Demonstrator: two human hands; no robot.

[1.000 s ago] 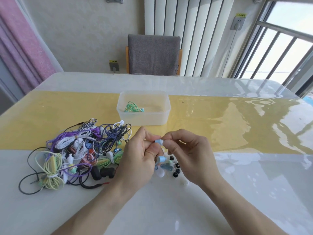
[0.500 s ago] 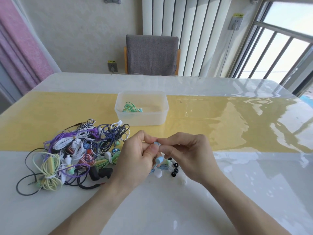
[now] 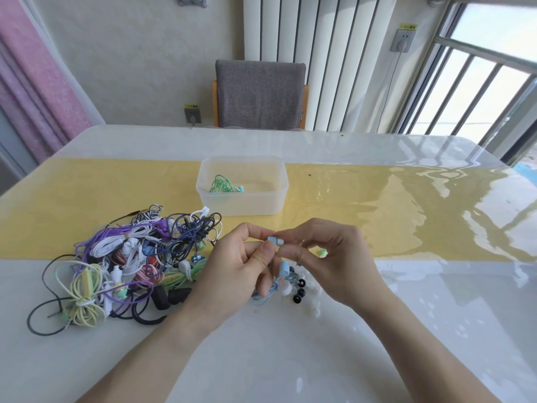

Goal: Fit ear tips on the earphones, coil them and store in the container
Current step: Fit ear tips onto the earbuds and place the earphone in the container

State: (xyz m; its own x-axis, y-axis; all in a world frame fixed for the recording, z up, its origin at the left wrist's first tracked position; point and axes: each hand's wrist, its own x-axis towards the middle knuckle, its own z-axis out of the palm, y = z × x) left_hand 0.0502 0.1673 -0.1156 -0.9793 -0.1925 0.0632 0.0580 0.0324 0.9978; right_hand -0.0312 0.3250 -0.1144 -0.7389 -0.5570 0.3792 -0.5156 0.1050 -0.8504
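My left hand [image 3: 238,266] pinches a light blue earbud [image 3: 275,240] between thumb and forefinger, and its lower fingers hold the blue cable [image 3: 268,292]. My right hand [image 3: 328,257] pinches the same earbud from the right side. The second blue earbud [image 3: 284,267] with a white tip [image 3: 285,289] hangs below my hands. Loose black ear tips [image 3: 299,292] and white ear tips [image 3: 313,286] lie on the table under my right hand. The clear plastic container [image 3: 242,205] stands beyond my hands and holds a coiled green earphone [image 3: 222,186].
A tangled pile of earphones [image 3: 125,263] in purple, white, yellow, black and navy lies to the left of my hands. A small green ear tip [image 3: 322,252] sits right of my right hand. A grey chair [image 3: 259,93] stands at the table's far edge.
Both hands stay together on the blue earbud with small finger shifts. The earbud shows more between my fingertips than half a second ago.
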